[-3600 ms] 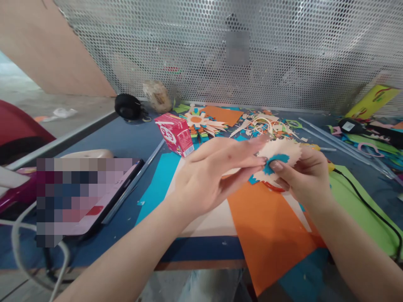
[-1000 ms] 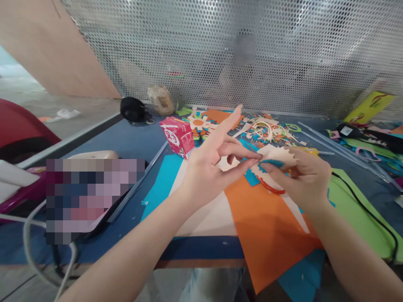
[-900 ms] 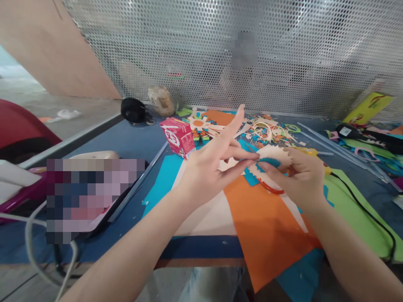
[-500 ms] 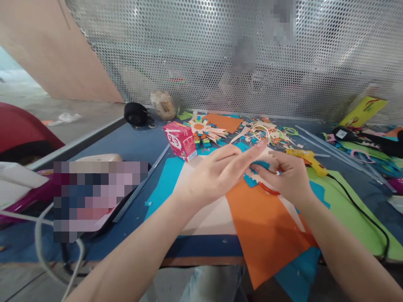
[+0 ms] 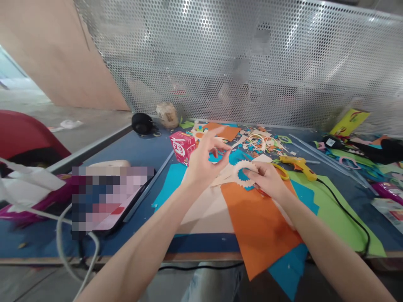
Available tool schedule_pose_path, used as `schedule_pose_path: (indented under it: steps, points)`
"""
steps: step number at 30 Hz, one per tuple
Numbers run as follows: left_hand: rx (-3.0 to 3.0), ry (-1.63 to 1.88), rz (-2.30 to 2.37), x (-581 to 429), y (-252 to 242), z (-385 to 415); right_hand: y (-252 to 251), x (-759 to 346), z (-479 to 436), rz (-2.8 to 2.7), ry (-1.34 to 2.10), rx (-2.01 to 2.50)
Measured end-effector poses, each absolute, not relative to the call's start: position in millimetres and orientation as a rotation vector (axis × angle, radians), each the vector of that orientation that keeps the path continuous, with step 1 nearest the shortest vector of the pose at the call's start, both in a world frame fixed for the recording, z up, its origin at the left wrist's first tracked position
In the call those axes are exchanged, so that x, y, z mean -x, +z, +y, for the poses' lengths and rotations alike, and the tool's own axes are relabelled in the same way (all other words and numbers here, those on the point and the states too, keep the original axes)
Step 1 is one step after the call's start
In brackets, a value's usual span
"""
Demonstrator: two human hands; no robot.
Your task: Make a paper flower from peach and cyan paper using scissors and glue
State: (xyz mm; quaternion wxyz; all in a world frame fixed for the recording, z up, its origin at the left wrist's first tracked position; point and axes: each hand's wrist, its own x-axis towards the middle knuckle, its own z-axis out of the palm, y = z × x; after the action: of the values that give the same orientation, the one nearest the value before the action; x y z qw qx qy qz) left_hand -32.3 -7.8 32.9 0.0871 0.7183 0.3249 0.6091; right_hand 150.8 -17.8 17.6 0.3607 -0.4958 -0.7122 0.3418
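My right hand (image 5: 267, 178) grips a cream paper ring (image 5: 236, 171) with a toothed outer edge, thumb on its face and fingers behind. Blue paper shows through the ring's hole. To the left of the ring, my left hand (image 5: 206, 157) is raised, thumb and a finger pressed together at the tips and another finger stretched up; anything in that pinch is too small to tell. Below lie an orange sheet (image 5: 258, 228), a cream sheet (image 5: 204, 209) and a blue sheet (image 5: 173, 180). A yellow-orange loop (image 5: 282, 171) and a red curved piece (image 5: 262, 193) show beside my right hand, partly hidden.
A pink box (image 5: 182, 147) stands left of my hands. Behind are paper scraps (image 5: 261, 142). On the right lie a yellow glue gun (image 5: 299, 165), its black cord and a green sheet (image 5: 336, 205). Clear strips (image 5: 330, 159) lie farther right. A tablet-like device (image 5: 138, 184) sits left.
My left hand has moved left, away from the paper ring, and its fingers now pinch. The ring has come into fuller view in my right hand. The camera view has shifted slightly.
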Motion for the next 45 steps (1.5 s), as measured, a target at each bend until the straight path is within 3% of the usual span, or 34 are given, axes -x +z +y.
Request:
schedule_pose_path:
  steps: [12, 20, 25, 31, 40, 45]
  points:
    - [-2.194, 1.569, 1.146, 29, 21, 7, 13, -157, -1, -1.465, 1.107, 1.097]
    - [-2.58, 1.332, 1.083, -25, 55, 86, 20, -159, 2, -1.39, 1.045, 1.189]
    - [-2.225, 1.093, 1.123, -43, 46, 103, 8, -164, 13, -1.357, 1.087, 1.215]
    - [-1.767, 0.896, 0.96, -10, 13, 65, 8, -165, 21, -1.558, 1.02, 1.229]
    - [-1.598, 1.009, 1.022, 14, 2, 31, -1, -160, 6, -1.913, 0.934, 1.142]
    - [-1.717, 1.111, 1.134, 18, 0, 25, -6, -155, 7, -1.784, 0.975, 1.117]
